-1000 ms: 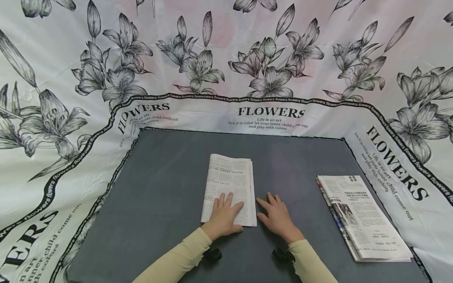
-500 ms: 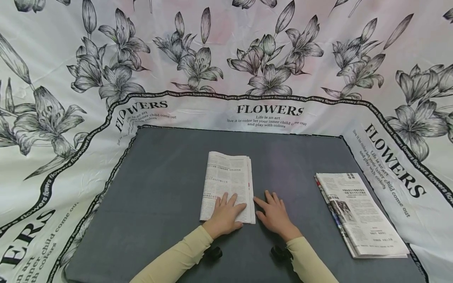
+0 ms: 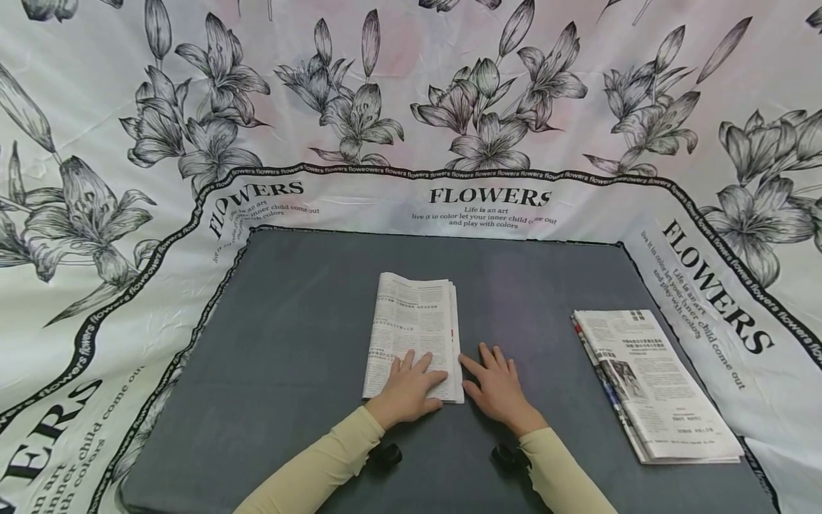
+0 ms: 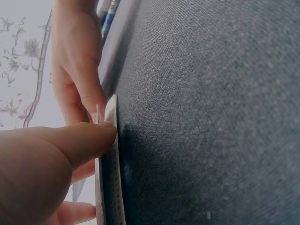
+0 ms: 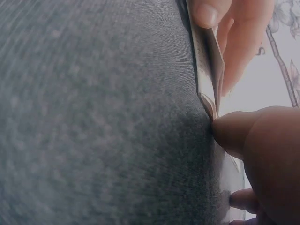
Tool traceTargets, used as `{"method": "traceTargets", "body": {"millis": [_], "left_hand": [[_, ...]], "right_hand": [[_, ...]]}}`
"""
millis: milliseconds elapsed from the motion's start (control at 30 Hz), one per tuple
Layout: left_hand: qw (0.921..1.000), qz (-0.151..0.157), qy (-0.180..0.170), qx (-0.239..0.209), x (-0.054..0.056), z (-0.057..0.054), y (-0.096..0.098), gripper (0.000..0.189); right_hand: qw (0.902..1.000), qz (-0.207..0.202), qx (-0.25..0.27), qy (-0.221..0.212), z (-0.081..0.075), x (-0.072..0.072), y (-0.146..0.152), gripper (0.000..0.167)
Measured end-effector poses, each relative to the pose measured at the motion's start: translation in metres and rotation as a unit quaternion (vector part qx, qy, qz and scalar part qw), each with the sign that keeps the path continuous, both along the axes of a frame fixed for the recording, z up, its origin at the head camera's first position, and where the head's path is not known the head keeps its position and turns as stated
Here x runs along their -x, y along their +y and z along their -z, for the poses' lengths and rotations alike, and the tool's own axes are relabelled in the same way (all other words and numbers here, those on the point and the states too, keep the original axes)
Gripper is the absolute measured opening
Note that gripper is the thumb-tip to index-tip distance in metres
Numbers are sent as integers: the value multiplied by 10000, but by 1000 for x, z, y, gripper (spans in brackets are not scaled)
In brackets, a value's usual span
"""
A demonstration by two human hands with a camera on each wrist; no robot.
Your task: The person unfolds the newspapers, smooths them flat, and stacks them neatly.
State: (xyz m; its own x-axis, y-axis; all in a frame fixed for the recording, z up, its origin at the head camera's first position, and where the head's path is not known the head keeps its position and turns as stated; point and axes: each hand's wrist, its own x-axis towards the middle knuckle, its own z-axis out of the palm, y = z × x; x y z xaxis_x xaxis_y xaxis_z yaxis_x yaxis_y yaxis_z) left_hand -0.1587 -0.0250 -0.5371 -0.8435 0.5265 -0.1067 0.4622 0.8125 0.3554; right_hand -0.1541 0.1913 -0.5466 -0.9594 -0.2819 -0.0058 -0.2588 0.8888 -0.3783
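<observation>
A folded newspaper (image 3: pixel 411 314) lies upright before me at the middle of the grey table. My left hand (image 3: pixel 408 389) rests on its lower part with fingers spread, the thumb at the bottom edge. In the left wrist view, the left thumb (image 4: pixel 91 140) lies over the near edge of the folded layers (image 4: pixel 112 178). My right hand (image 3: pixel 501 391) is beside the newspaper's right edge, fingers extended, index fingertip and thumb right at that edge. The right wrist view has the right thumb (image 5: pixel 234 133) at the corner of the slightly parted layers (image 5: pixel 208 70).
A stack of folded newspapers (image 3: pixel 661 385) lies on the right side of the grey table (image 3: pixel 289 343). Around the table hangs white cloth (image 3: pixel 359 207) printed with black flowers and lettering. A dark wrist device (image 3: pixel 385 457) shows under the left forearm, another (image 3: pixel 509 458) under the right.
The right hand has shifted slightly left, bringing its fingertips to the newspaper's right edge. The left hand stays on the newspaper, and the whole view has shifted a little.
</observation>
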Motion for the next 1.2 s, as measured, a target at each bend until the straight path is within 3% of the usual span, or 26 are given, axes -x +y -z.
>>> {"method": "traceTargets", "body": {"millis": [267,567,800,900,1000,1100,1200], "left_hand": [[9997,97,77,-199,2,2,-2,47],[9988,378,160,-249,6,-3,-7,37],[9970,323,-31,-704,8,-5,-9,32],[9947,473,321,-851,8,-6,-11,31],[9889,584,972,-963,5,-10,-13,29],[9795,549,1554,-1155,3,-16,-16,25],[9701,405,1868,-1497,0,-24,-22,24]], "right_hand": [[9999,52,2,-113,-1,0,0,50],[9998,77,-53,-177,-1,2,-1,50],[9998,102,21,-171,2,2,-1,50],[9999,97,48,-125,4,2,-1,49],[9999,90,-3,-79,7,1,-1,50],[9999,96,-62,-63,7,1,-2,52],[9999,104,-106,-61,6,1,-2,53]]}}
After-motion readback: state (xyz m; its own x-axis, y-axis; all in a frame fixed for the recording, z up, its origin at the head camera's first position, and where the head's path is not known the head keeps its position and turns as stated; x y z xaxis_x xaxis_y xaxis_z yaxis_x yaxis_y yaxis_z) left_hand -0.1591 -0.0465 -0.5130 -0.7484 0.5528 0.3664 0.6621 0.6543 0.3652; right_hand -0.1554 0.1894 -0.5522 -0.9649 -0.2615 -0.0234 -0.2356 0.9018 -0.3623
